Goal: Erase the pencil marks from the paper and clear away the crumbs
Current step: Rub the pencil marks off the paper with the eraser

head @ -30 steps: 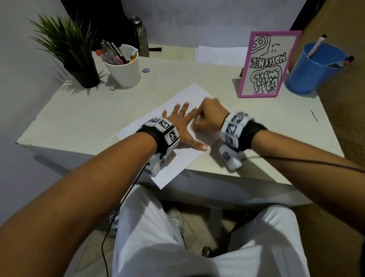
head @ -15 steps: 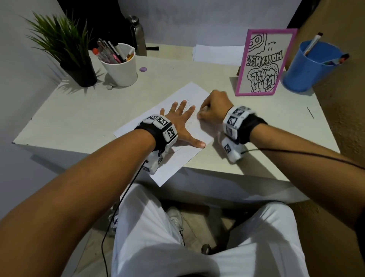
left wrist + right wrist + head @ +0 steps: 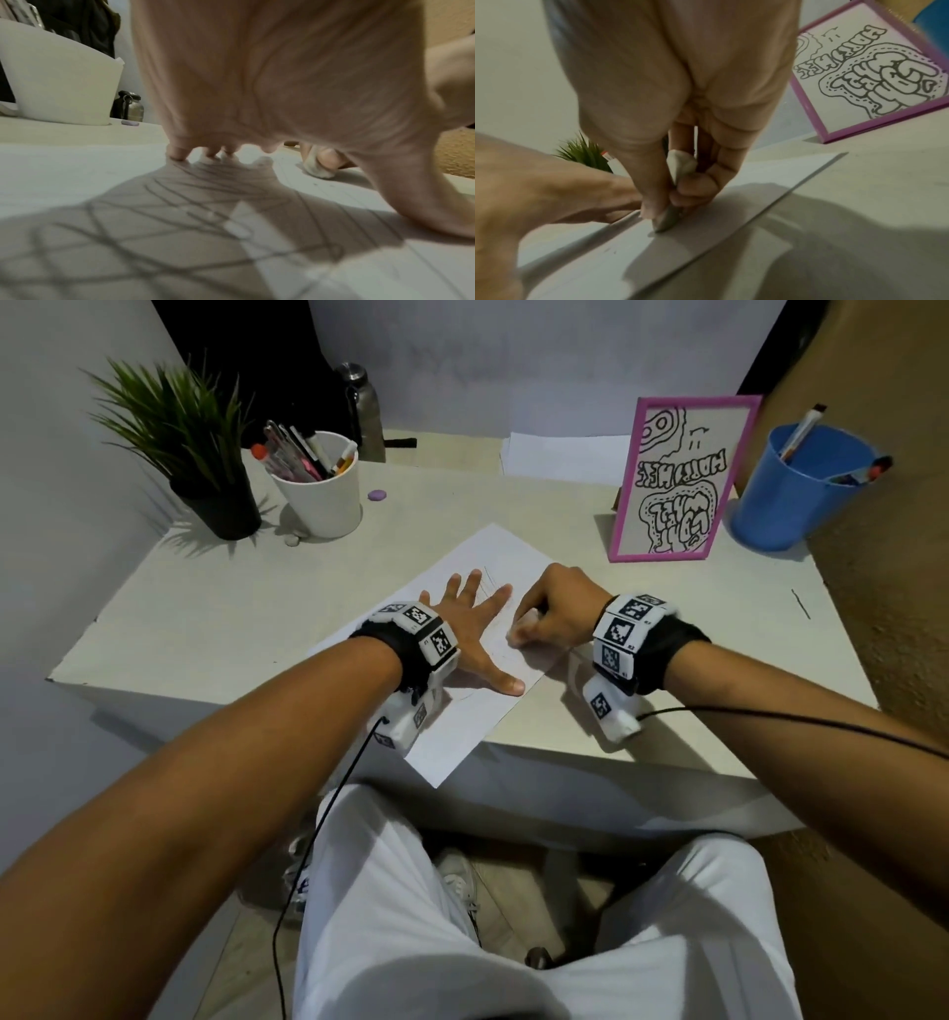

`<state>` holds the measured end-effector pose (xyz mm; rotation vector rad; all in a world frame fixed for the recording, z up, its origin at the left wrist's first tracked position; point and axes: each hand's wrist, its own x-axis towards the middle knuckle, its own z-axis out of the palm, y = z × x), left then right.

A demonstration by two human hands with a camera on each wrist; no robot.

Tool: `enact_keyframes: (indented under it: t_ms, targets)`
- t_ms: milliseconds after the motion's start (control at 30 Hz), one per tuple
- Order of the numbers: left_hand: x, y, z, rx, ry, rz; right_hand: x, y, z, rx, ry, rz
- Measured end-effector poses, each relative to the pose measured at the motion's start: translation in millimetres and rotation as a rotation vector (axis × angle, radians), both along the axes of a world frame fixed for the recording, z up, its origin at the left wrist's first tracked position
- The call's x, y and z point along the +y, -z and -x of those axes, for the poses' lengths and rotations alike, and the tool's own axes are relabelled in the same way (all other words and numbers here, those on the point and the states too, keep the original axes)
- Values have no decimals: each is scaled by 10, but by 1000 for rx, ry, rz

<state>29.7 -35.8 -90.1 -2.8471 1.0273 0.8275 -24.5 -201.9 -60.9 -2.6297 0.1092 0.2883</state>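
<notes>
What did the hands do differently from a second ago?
The right hand slid its eraser a little away across the paper half a second ago, then back toward the person, near the left hand's thumb. Its grip on the eraser stayed the same. The left hand stayed flat, fingers spread, pressing the paper down. The paper did not move.

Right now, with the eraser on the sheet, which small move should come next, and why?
Probably a short rubbing stroke toward the left hand. The right hand pinches the eraser with its tip on the paper, and a crossed grid of pencil marks still lies under the flat left hand, which presses the sheet down.
</notes>
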Motion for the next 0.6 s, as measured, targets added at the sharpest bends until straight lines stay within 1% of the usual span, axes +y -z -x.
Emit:
enact_keyframes:
  t_ms: [133, 233, 267, 333, 367, 400, 433, 467, 533, 567, 600]
  targets:
    - [157, -32, -32, 9, 126, 11, 9, -13, -10, 1, -55, 7]
    - [227, 27, -3, -6, 127, 35, -38, -52, -85, -63, 74, 25]
    - [229, 51, -7, -5, 121, 46, 19, -40, -51, -83, 71, 38]
    - [228, 76, -33, 7, 115, 62, 229, 21, 123, -75, -64, 58]
    - [227, 84, -41, 6, 117, 66, 315, 36, 225, -43, -156, 44]
    - [229, 84, -43, 3, 118, 67, 332, 25, 261, -7, -198, 39]
    - [229, 79, -37, 6, 114, 62, 283, 13, 218, 7, -169, 46]
    - [219, 75, -26, 7, 108, 54, 198, -3, 139, 0, -87, 42]
    - [183, 75, -13, -5, 96, 34, 74, -14, 48, -66, 33, 35]
    - [172, 77, -9, -8, 91, 26, 113, 4, 69, -77, 24, 30]
    - [166, 74, -21, -10, 91, 21, 212, 16, 129, -59, -46, 40]
